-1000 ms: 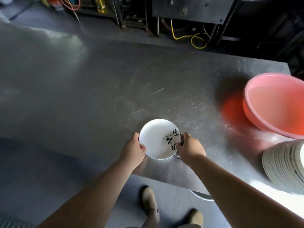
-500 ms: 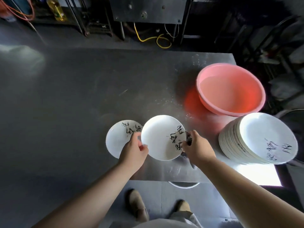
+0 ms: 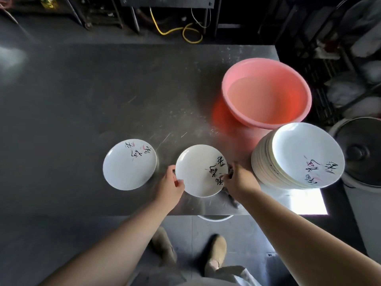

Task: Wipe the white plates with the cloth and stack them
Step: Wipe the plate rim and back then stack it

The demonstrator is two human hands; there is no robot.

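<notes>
I hold a white plate with black brush writing above the near edge of the steel table. My left hand grips its left rim, thumb on top. At the plate's right rim, my right hand holds a dark cloth against it; the cloth hangs down under the hand. A second white plate lies flat on the table to the left. A tall stack of white plates stands to the right.
A pink plastic basin sits behind the stack on the steel table. A round metal lid on a white bin stands off the table's right edge. My feet show below the near edge.
My view has swung right, bringing the left plate, the stack and the whole basin into sight. Both hands keep their hold on the plate, which now sits apart from the left plate.
</notes>
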